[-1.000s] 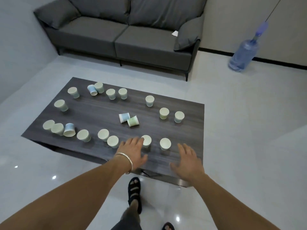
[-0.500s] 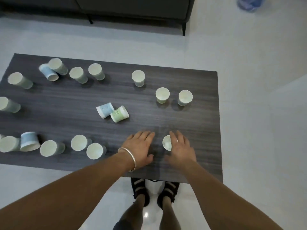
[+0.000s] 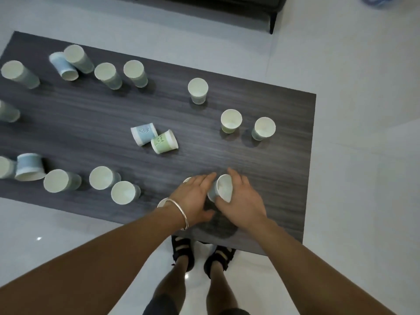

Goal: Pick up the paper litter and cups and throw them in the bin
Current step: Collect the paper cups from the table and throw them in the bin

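- Pale glossy floor (image 3: 363, 155) under a dark wood-grain desk (image 3: 284, 169), with a sofa base along the top edge of the view
- The right hand (image 3: 244, 201) is at the near edge of the desk, its fingers and thumb curled round a tilted cup (image 3: 222, 188) whose open mouth leans toward the person
- The left hand (image 3: 195, 196), with a silver bangle (image 3: 180, 212) on the wrist, lies palm down just beside it with the fingers straight and close together; a white cup rim (image 3: 187, 179) peeks out under the fingers, and whether the hand holds that cup cannot be told
- A blue cup (image 3: 144, 134) and a green cup (image 3: 164, 142) lie on their sides, touching, mid-desk
- Three upright cups (image 3: 230, 120) stand toward the far right, apart from each other
- More cups (image 3: 102, 178) stand in a row along the near left edge and in another along the far left
- Black sandals (image 3: 181, 248) are on the floor, partly under the desk edge
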`<state>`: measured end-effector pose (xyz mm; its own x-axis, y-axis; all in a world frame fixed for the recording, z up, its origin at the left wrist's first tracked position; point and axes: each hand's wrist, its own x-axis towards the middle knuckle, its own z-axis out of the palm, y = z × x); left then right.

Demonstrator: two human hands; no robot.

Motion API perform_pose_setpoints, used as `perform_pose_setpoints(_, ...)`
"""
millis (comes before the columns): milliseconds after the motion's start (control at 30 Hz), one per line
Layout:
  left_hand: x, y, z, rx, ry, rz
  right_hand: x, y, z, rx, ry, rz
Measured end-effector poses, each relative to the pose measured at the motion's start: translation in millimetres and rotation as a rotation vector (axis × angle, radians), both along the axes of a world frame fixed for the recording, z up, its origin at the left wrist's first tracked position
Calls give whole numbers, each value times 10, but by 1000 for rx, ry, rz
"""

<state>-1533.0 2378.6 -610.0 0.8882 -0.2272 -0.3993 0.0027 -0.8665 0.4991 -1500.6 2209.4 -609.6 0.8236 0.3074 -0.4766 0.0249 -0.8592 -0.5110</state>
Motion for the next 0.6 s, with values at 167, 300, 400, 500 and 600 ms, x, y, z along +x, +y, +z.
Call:
perform_pose_setpoints(167, 13, 169, 245, -222, 68, 194, -35, 268, 377, 239, 124, -4)
perform_pose_setpoints(300, -190, 600, 231, -132, 35, 323, 26, 499, 320, 331, 229, 28)
perform_pose_setpoints(400, -460, 994, 153, -50, 69, 455, 77, 653, 28, 133, 66, 130)
perform_pose_setpoints(500, -724, 1252, 61, -60, 43, 521, 80, 841, -297, -119, -31, 402)
perform_pose_setpoints(600, -924, 1357, -51, -54, 27, 570, 79, 1013, -573, -292, -7, 578)
